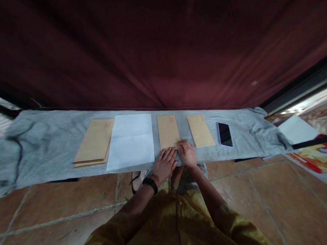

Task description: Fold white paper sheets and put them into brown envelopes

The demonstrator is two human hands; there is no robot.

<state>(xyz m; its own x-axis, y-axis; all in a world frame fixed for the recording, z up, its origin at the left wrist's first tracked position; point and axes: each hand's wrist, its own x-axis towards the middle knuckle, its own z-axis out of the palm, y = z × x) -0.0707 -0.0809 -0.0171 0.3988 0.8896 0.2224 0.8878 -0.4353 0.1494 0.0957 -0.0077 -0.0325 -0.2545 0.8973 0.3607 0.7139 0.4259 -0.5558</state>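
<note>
A brown envelope point(167, 130) lies lengthwise on the grey cloth-covered bench point(44, 143), straight in front of me. My left hand point(165, 164), with a black wristband, rests flat with fingers stretched out at the envelope's near end. My right hand point(187, 152) sits beside it with fingers curled, pressing on the envelope's near right corner. A second brown envelope point(200, 129) lies just to the right, untouched. To the left are a white sheet of paper point(131, 140) and a stack of brown envelopes point(94, 141).
A dark phone point(224, 134) lies face up right of the envelopes. A dark red curtain point(159, 46) hangs behind the bench. White paper point(297, 129) and a colourful printed sheet point(319, 160) lie at the right. Terracotta floor tiles point(60, 201) spread below.
</note>
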